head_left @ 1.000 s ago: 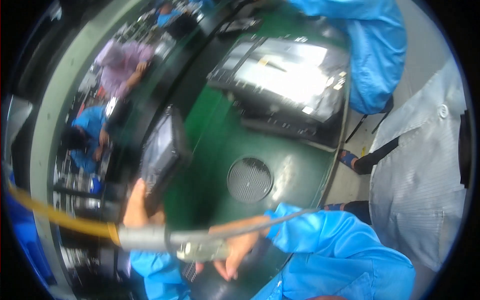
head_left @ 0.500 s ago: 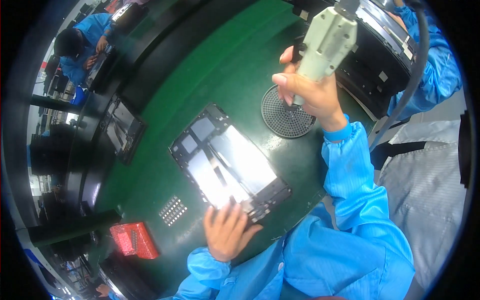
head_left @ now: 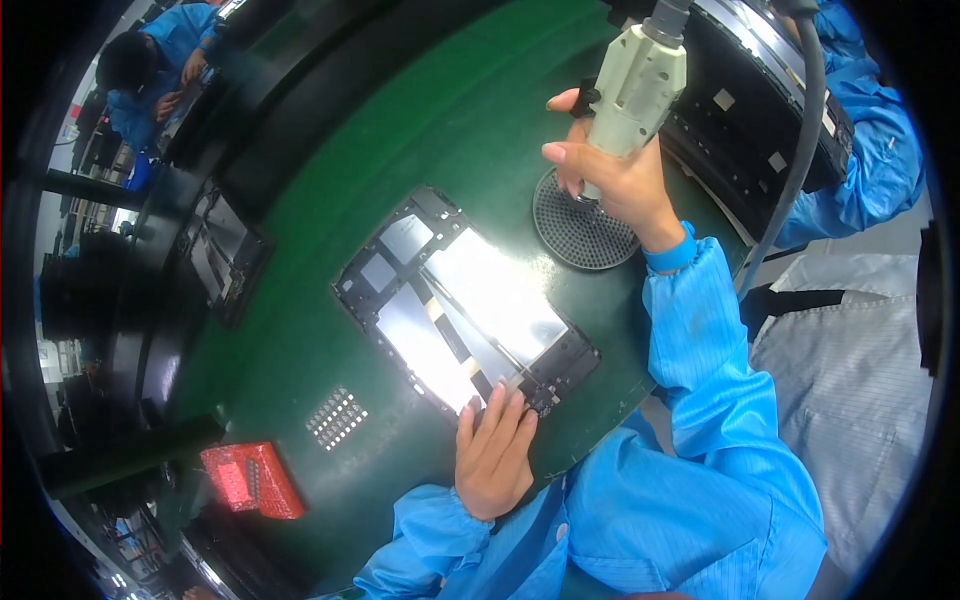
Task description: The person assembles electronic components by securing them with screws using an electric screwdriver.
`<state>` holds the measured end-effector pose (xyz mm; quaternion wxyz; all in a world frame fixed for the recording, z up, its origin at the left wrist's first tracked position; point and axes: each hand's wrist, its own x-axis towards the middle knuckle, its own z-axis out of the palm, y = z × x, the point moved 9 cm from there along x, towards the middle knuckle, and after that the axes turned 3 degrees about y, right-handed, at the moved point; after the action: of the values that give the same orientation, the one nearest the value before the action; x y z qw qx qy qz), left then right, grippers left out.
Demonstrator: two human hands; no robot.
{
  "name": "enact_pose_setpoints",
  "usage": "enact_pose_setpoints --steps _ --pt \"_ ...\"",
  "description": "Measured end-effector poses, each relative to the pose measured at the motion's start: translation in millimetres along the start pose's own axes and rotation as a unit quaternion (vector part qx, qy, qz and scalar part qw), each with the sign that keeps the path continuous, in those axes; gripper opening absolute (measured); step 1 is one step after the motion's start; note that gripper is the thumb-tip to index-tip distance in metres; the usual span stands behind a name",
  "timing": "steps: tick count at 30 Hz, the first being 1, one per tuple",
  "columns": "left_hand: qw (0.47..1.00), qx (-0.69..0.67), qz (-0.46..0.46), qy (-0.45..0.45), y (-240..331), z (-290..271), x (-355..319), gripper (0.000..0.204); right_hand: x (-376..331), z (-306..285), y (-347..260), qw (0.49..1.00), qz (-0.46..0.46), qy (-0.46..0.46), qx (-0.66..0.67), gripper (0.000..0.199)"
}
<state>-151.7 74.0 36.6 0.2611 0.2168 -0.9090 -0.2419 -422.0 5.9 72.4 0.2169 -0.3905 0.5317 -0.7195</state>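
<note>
My right hand [head_left: 628, 190] is wrapped round a pale power screwdriver [head_left: 632, 90] with a grey cable, held above a round perforated dish [head_left: 572, 225]. On the green table in front of me lies an opened tablet [head_left: 500, 270], with shiny silver panels, a black frame and a ribbon cable down its middle. My left hand [head_left: 495, 455] is open, its fingers stretched flat over the tablet's near edge. The tablet sits tilted, and glare hides parts of its panels. Left of it lies a small grid of pale pieces [head_left: 336, 417]. The screwdriver's tip is hidden by my fingers.
A red wrapped packet [head_left: 252, 480] stands at the left near edge of the table [head_left: 390, 140]. Another opened tablet [head_left: 225, 255] lies farther left. Stacked dark panels [head_left: 740, 120] fill the far right, beside a person in blue. Another person [head_left: 160, 70] works at the far left.
My left hand has slid right along the tablet's near edge. The tablet has shifted slightly. My right hand with the screwdriver has moved little.
</note>
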Motion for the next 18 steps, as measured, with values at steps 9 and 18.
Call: enact_pose_setpoints --steps 9,18 --pt "1.0 -0.009 -0.012 0.006 -1.0 1.2 1.6 0.024 -1.8 -1.4 5.7 1.0 0.004 0.005 -0.027 0.035" --pt "0.999 -0.004 -0.043 0.034 -12.3 -6.4 5.0 0.028 -10.2 14.1 8.5 1.0 0.004 -0.016 0.002 0.032"
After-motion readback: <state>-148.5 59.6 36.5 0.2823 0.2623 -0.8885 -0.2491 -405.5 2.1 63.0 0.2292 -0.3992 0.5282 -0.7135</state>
